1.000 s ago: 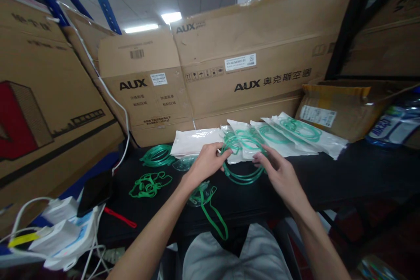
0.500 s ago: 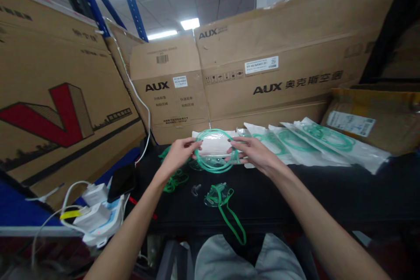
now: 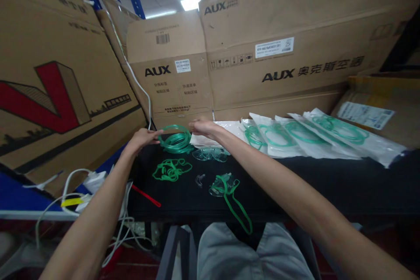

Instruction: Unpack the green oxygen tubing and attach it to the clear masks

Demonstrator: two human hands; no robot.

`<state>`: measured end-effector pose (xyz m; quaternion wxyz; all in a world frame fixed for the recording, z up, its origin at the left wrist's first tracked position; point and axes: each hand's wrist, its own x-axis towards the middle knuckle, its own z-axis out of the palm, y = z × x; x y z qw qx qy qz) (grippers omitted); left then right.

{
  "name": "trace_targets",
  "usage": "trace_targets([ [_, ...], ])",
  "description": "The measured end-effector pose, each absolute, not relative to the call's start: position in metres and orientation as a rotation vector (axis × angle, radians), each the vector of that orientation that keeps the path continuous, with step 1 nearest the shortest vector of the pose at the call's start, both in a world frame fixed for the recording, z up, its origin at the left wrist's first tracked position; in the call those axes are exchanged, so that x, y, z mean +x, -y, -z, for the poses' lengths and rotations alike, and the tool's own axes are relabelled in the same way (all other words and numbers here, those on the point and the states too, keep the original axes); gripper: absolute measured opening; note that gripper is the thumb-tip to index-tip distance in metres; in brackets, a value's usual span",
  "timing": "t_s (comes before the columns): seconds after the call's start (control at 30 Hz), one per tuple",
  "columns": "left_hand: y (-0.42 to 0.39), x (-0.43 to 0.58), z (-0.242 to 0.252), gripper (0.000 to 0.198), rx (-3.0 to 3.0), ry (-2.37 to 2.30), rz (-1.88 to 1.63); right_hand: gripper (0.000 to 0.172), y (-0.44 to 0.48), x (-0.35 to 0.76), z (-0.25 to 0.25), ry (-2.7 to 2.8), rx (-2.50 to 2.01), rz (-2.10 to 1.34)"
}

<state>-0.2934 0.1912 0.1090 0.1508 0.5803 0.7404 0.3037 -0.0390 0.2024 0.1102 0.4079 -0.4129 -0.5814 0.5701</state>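
Note:
My left hand [image 3: 143, 138] pinches the left edge of a coil of clear green tubing [image 3: 176, 128], which is over more coiled tubing on the black table. At its upper right edge, my right hand [image 3: 202, 127] has its fingers closed, seemingly on the same coil; the fingertips are partly hidden. White packages [image 3: 210, 140] lie flat just below and beside my right hand. In front are clear plastic masks [image 3: 211, 154], a bunch of green elastic straps [image 3: 172, 169], a small clear connector [image 3: 199, 179] and a clear mask [image 3: 218, 186] with a green strap.
Several white and clear pouches [image 3: 302, 138] with green tubing overlap along the right. Large cardboard boxes [image 3: 278, 57] wall the back and left. A red stick [image 3: 146, 195] lies near the front left, by white cables [image 3: 126, 223] and plugs. The mask's strap hangs over the front edge.
Both hands have carried the coil of tubing left, from in front of the white packages to above the other coils. The view has shifted, and the white packages are more exposed.

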Motion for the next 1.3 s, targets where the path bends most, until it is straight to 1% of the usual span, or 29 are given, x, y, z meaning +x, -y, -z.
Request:
trace_targets([
  [0.1,-0.188,-0.293,-0.107,0.04,1.669,-2.242,-0.724,0.017,-0.18,-0.009,-0.121,1.574,-1.003,-1.306],
  [0.17,-0.172,-0.285,-0.106,0.044,1.76,-2.269,-0.702,0.022,-0.155,0.021,-0.122,1.685,-0.963,-1.265],
  [0.2,-0.16,-0.277,-0.106,0.047,1.83,-2.245,-0.699,0.025,-0.141,0.036,-0.12,1.852,-0.902,-1.162],
  [0.3,-0.114,-0.242,-0.107,0.055,2.111,-1.973,-0.593,0.029,-0.098,0.071,-0.101,2.118,-0.886,-0.833],
  [0.37,-0.082,-0.214,-0.105,0.056,2.163,-1.679,-0.454,0.03,-0.075,0.083,-0.08,2.174,-0.998,-0.755],
  [0.43,-0.055,-0.188,-0.098,0.048,2.188,-1.442,-0.332,0.034,-0.06,0.088,-0.056,2.21,-1.08,-0.709],
  [0.57,-0.036,-0.156,-0.075,0.04,2.307,-1.45,-0.308,0.038,-0.046,0.088,-0.021,2.17,-1.131,-0.729],
  [0.63,-0.04,-0.146,-0.066,0.032,2.366,-1.445,-0.313,0.035,-0.043,0.088,-0.012,2.089,-1.113,-0.727],
  [0.7,-0.048,-0.136,-0.062,0.023,2.396,-1.399,-0.363,0.03,-0.042,0.088,-0.007,1.99,-1.072,-0.745],
  [0.77,-0.056,-0.126,-0.062,0.019,2.426,-1.34,-0.496,0.032,-0.042,0.089,-0.005,1.845,-1.02,-0.838],
  [0.9,-0.064,-0.108,-0.064,0.018,2.481,-1.144,-0.856,0.056,-0.037,0.097,-0.002,1.419,-0.884,-1.258],
  [0.93,-0.065,-0.104,-0.063,0.017,2.485,-1.086,-0.931,0.059,-0.035,0.1,-0.002,1.335,-0.839,-1.344],
  [1.0,-0.067,-0.097,-0.06,0.017,2.492,-0.99,-1.037,0.061,-0.03,0.104,-0.002,1.236,-0.749,-1.442],
  [1.1,-0.069,-0.089,-0.05,0.018,2.487,-0.914,-1.108,0.055,-0.025,0.107,-0.003,1.212,-0.71,-1.47],
  [1.23,-0.068,-0.081,-0.04,0.026,2.348,-0.974,-1.164,0.051,-0.027,0.104,-0.003,1.182,-0.804,-1.393],
  [1.3,-0.067,-0.08,-0.04,0.022,2.246,-1.055,-1.235,0.052,-0.029,0.103,-0.002,1.103,-0.832,-1.343],
])
